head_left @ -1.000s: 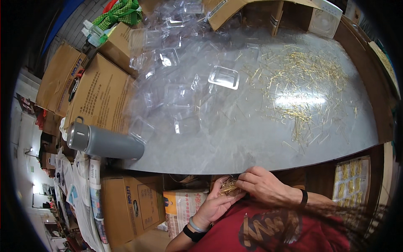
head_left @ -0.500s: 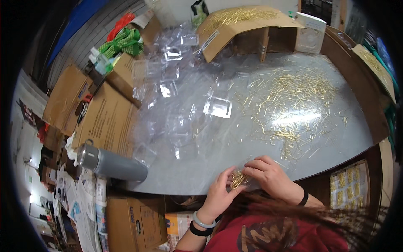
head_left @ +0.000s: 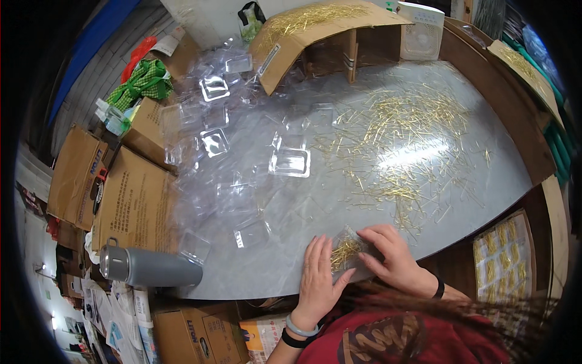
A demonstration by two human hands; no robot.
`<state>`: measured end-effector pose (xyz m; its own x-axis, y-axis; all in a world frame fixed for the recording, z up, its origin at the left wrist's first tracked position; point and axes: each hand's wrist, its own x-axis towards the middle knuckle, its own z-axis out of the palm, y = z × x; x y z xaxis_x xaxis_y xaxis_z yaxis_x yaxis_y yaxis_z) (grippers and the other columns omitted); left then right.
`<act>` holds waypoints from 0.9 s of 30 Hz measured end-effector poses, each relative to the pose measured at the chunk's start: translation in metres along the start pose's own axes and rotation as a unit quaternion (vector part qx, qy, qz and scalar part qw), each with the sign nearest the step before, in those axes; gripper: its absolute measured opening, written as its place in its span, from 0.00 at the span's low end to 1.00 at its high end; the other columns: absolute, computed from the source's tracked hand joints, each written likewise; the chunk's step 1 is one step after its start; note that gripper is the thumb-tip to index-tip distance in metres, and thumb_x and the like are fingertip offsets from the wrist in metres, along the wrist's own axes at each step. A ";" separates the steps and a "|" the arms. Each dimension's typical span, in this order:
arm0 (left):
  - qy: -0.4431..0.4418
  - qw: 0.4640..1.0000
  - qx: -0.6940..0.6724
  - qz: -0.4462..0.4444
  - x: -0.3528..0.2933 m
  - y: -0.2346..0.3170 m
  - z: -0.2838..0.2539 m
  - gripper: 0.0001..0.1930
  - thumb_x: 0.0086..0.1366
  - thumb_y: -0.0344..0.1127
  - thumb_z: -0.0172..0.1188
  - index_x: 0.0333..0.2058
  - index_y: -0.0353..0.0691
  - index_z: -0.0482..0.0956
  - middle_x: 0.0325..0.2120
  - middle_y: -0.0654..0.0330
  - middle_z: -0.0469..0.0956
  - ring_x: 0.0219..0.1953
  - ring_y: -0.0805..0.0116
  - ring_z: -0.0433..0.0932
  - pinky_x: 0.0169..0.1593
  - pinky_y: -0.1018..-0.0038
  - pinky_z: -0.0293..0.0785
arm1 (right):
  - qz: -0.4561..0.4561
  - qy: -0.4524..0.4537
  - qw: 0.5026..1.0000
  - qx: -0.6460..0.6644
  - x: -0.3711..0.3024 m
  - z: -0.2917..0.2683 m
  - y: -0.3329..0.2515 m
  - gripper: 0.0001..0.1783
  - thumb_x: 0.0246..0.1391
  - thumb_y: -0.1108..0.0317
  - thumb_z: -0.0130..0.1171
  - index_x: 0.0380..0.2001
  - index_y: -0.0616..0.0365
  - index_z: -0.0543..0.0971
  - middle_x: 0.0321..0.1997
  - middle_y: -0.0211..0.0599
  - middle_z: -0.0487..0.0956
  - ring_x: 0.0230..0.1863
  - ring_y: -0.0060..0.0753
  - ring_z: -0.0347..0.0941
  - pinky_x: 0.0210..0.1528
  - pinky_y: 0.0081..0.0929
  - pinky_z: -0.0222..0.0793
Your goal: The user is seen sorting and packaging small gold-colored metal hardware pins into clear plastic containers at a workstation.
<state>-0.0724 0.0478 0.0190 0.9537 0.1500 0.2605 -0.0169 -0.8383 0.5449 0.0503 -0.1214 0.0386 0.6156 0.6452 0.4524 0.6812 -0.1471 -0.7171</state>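
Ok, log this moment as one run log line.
left hand: flat on table | right hand: on clear packet of gold pins | loose gold pins: scattered beyond

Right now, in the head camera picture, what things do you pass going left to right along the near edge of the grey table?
Grey metal flask lying on its side → left hand → small clear plastic pack of thin gold pins → right hand.

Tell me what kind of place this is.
Probably a small packing workshop: loose gold pins strewn over the table, a heap of clear plastic trays, and cardboard boxes stacked alongside.
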 end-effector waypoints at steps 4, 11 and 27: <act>0.006 1.000 -0.007 0.000 0.004 0.006 -0.005 0.40 0.61 0.45 0.68 0.63 0.28 0.60 0.63 0.41 0.60 0.66 0.40 0.59 0.67 0.53 0.59 | 0.036 -0.004 0.998 -0.043 -0.008 -0.001 0.005 0.21 0.52 0.72 0.66 0.51 0.60 0.77 0.44 0.44 0.78 0.45 0.51 0.73 0.48 0.41 0.71; -0.005 1.000 0.001 0.020 0.007 -0.002 -0.003 0.33 0.62 0.43 0.68 0.58 0.30 0.66 0.62 0.41 0.62 0.65 0.41 0.61 0.66 0.53 0.60 | 0.048 -0.026 0.998 0.011 -0.003 -0.008 0.017 0.10 0.53 0.73 0.65 0.40 0.57 0.81 0.32 0.39 0.78 0.36 0.47 0.75 0.40 0.39 0.71; 0.010 0.998 -0.033 0.058 0.007 -0.009 0.000 0.39 0.61 0.43 0.68 0.63 0.30 0.60 0.61 0.42 0.65 0.64 0.41 0.63 0.68 0.53 0.59 | 0.056 0.035 0.997 -0.048 0.023 0.008 0.011 0.11 0.56 0.70 0.63 0.43 0.59 0.81 0.41 0.44 0.79 0.37 0.49 0.77 0.39 0.38 0.74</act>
<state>-0.0658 0.0560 0.0156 0.9377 0.0645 0.3413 -0.1478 -0.8150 0.5603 0.0692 -0.1018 0.0366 0.7136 0.5674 0.4108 0.6395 -0.2884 -0.7126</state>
